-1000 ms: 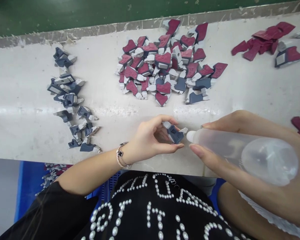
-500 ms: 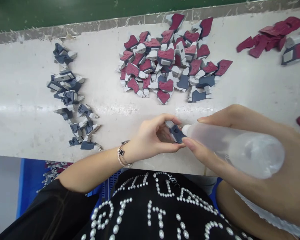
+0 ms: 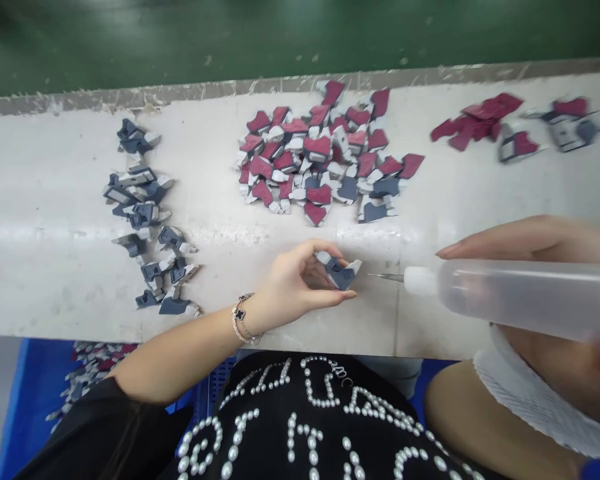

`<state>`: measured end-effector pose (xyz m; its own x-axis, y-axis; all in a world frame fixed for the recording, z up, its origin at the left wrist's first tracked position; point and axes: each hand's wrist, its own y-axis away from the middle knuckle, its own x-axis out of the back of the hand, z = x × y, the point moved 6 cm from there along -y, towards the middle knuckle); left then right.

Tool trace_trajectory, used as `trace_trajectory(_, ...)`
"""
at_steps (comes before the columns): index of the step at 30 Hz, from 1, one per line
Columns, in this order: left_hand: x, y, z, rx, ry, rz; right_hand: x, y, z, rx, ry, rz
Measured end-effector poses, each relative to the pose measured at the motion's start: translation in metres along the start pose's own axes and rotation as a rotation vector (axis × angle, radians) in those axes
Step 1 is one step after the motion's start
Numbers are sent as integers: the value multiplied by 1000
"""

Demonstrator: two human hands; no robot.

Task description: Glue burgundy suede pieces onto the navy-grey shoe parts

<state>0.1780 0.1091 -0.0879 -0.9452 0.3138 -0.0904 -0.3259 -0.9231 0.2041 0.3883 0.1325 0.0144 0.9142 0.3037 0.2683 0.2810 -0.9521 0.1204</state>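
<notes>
At the near middle of the desk (image 3: 220, 267), in the head view, the left hand (image 3: 289, 283) pinches one grey-blue piece (image 3: 337, 272) between thumb and fingers. The right hand (image 3: 545, 241) holds one clear bottle (image 3: 510, 293); part of that hold is outside the picture. The piece lies left of the bottle's metal tip (image 3: 387, 277), near but not touching. The bottle's long axis runs left to right, its white cap (image 3: 421, 281) facing the piece. The piece slants from far left to near right, its pale end turned towards the far right. The left hand is the nearer, already around it.

Counted: two hands, one bottle, one held piece. The left group (image 3: 144, 215) has roughly a dozen pieces, overlapping. The far-middle pile (image 3: 317, 147) has some thirty or more, too tangled for a sure count. At the far right are several loose red pads (image 3: 487, 110) and at least two red-topped pieces (image 3: 517, 145).
</notes>
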Motion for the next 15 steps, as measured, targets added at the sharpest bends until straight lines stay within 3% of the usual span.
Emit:
trace_trajectory(3, 3, 1, -1, 21, -61, 24, -1, -1, 1, 91, -115, -9)
trace_trajectory(6, 6, 0, -6, 75, -162, 46, 0, -6, 5, 149, -82, -12)
trace_trajectory(11, 25, -7, -29, 125, -257, 114, -15, -26, 30, 111, -129, -77)
trace_trajectory(15, 32, -13, -50, 207, -241, 68, -33, -45, 45, 90, -122, -93)
